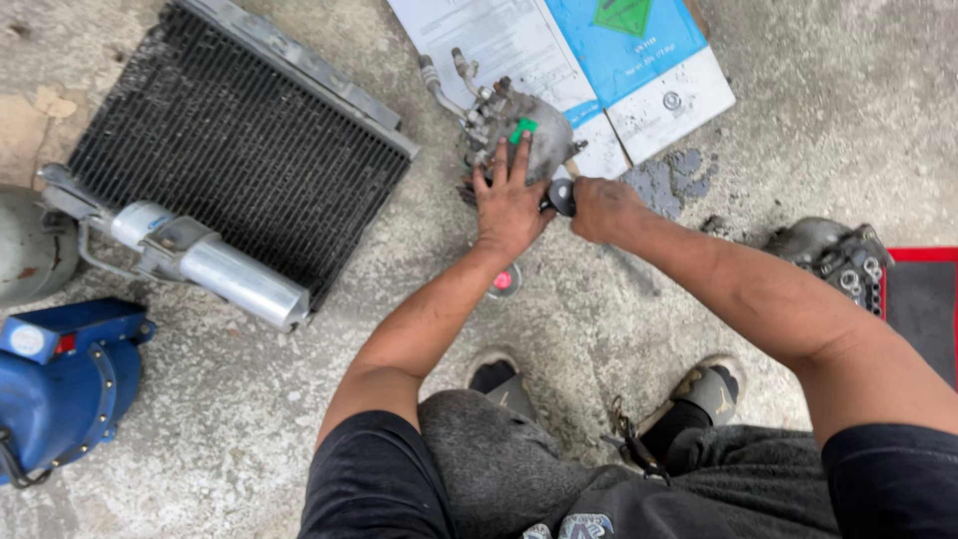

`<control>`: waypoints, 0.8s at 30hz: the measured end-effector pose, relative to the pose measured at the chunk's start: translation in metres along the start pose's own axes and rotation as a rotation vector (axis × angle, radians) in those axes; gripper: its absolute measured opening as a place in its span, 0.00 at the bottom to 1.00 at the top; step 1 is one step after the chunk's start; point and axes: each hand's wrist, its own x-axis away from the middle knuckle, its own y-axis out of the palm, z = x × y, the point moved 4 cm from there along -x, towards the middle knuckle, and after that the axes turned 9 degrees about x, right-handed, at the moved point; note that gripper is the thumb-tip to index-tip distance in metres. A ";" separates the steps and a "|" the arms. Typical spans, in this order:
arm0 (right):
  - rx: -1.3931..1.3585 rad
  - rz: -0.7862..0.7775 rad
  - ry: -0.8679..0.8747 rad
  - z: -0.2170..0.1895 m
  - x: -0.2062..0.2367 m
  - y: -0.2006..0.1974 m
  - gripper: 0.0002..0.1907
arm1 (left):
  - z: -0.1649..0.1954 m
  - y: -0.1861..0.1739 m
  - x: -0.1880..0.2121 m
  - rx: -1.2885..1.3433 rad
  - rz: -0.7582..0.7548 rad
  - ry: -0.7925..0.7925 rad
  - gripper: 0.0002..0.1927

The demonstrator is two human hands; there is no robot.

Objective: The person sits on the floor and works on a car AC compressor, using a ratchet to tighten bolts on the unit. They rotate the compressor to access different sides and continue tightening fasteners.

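Down on the concrete floor [299,419], between your feet and the flattened cardboard box [599,60], sits the grimy compressor [529,130]. Your left hand [509,205] lies flat on it, fingers [521,160] spread and not gripping anything. Your right hand [602,208] is clenched around a small dark tool [561,196] right at the compressor's side. Off to the left there's a black condenser [239,150], plus a blue machine [60,389].

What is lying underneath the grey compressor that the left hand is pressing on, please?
Flattened white and blue cardboard lies on the concrete under the compressor. The left hand and the compressor's body cover the contact area, so anything else beneath it cannot be seen.
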 end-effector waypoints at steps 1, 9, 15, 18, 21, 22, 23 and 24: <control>0.052 0.097 -0.019 0.002 0.000 -0.006 0.18 | -0.002 0.002 -0.001 -0.004 -0.008 -0.005 0.25; -0.178 -0.361 0.134 -0.003 0.000 -0.003 0.25 | -0.004 0.005 -0.001 -0.017 0.085 0.033 0.26; 0.149 0.231 -0.038 0.002 -0.002 -0.019 0.23 | -0.001 0.007 -0.004 -0.047 0.017 0.004 0.19; 0.158 0.199 -0.036 0.002 -0.009 -0.016 0.18 | -0.001 0.005 -0.003 -0.020 0.019 0.006 0.20; -0.071 -0.264 0.076 0.001 -0.011 0.005 0.28 | -0.002 -0.001 0.000 0.007 0.075 0.025 0.24; -0.035 -0.243 0.075 0.001 -0.011 0.004 0.28 | -0.002 -0.003 0.000 0.014 0.106 0.039 0.27; 0.006 -0.214 0.069 0.001 -0.011 0.003 0.27 | -0.002 -0.002 0.000 0.011 0.087 0.036 0.25; 0.047 -0.184 0.056 0.000 -0.011 0.002 0.27 | -0.002 -0.001 -0.001 0.005 0.068 0.029 0.24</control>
